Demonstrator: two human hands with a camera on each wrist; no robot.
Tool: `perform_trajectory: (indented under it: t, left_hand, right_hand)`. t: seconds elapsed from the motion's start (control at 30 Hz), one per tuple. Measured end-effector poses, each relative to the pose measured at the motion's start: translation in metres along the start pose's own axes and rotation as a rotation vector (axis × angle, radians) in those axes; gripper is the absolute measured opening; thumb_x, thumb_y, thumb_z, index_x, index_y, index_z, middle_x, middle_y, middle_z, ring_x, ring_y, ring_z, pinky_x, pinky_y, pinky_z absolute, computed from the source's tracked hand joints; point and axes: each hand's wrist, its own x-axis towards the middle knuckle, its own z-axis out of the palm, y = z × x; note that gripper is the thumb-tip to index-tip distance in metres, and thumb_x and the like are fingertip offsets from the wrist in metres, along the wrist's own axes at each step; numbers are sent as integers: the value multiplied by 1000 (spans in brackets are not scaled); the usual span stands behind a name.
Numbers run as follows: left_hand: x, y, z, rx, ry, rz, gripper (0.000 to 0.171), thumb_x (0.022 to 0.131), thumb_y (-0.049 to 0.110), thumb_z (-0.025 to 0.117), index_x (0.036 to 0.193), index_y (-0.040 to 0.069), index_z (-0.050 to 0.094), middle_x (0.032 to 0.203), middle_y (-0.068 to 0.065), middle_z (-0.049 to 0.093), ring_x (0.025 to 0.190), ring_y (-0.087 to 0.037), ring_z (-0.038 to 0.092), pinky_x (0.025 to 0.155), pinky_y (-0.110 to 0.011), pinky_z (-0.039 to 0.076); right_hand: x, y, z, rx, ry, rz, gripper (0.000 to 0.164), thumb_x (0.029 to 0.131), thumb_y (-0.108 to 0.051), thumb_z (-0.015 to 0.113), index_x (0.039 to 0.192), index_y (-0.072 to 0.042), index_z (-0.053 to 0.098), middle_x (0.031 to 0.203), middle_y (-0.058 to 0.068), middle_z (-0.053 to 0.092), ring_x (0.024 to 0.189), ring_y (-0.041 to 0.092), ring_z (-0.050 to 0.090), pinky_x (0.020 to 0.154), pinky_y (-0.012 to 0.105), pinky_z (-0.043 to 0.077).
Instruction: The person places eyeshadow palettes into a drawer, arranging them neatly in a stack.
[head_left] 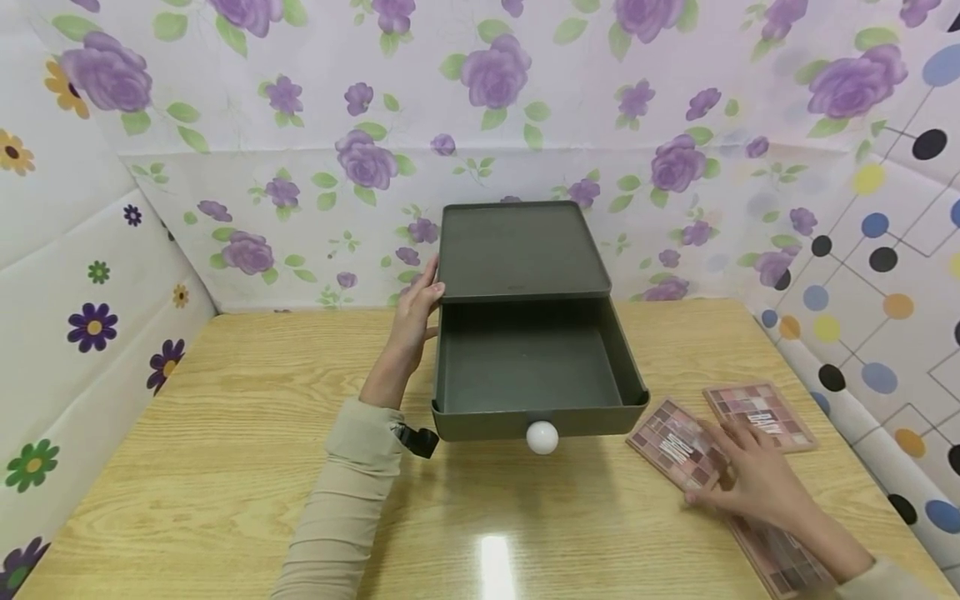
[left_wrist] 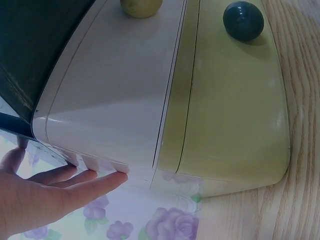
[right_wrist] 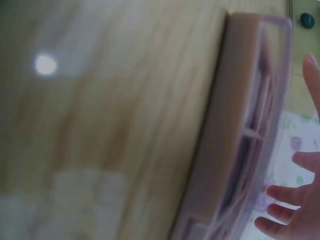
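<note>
A drawer unit (head_left: 517,250) with a dark green top stands at the middle back of the table. Its top drawer (head_left: 525,371) is pulled out, bare inside, with a white knob (head_left: 542,437) on the front. My left hand (head_left: 411,321) rests against the unit's left side, fingers extended. Beneath, the left wrist view shows a pale drawer (left_wrist: 110,75) and a yellow-green drawer (left_wrist: 230,100). My right hand (head_left: 765,483), fingers spread, is over the eyeshadow palettes; the nearest are a tilted palette (head_left: 667,442) and a front palette (head_left: 787,562), partly hidden by the hand.
Another eyeshadow palette (head_left: 783,425) lies farther back on the right of the wooden table (head_left: 247,450). A flowered cloth (head_left: 300,167) hangs behind the unit, with patterned cloths at both sides.
</note>
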Motion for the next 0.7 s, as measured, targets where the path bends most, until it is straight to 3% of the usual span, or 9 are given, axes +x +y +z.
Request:
perform_trajectory:
  t: [0.1, 0.33, 0.6, 0.7]
  left_hand:
    - [0, -1, 0, 1, -1, 2, 62, 85, 39, 44, 144, 32, 26, 148, -4, 22, 130, -34, 27, 90, -65, 28]
    - [-1, 3, 0, 7, -3, -23, 61, 86, 36, 42, 144, 31, 24, 149, -5, 19, 131, -35, 25, 91, -65, 27]
    - [-15, 25, 9, 29, -14, -13, 65, 86, 30, 39, 147, 18, 18, 150, -12, 15, 131, -38, 23, 92, -65, 26]
    - [-16, 26, 8, 31, -12, -12, 65, 87, 30, 39, 147, 17, 18, 150, -12, 15, 131, -38, 23, 92, -66, 25]
  right_hand:
    - [-2, 3, 3, -6, -50, -4, 106, 53, -67, 71, 132, -1, 44, 125, 32, 43, 115, 51, 31, 84, 69, 24]
    - [-2, 4, 5, -2, -49, -26, 102, 53, -67, 71, 128, -1, 49, 119, 28, 47, 112, 50, 33, 83, 68, 25]
    - [0, -1, -4, 64, -72, 50, 99, 55, -63, 73, 128, 0, 49, 118, 34, 43, 104, 55, 41, 77, 68, 33]
    - [2, -3, -9, 97, -57, 57, 95, 56, -59, 75, 126, 0, 51, 118, 34, 44, 102, 54, 43, 75, 67, 35]
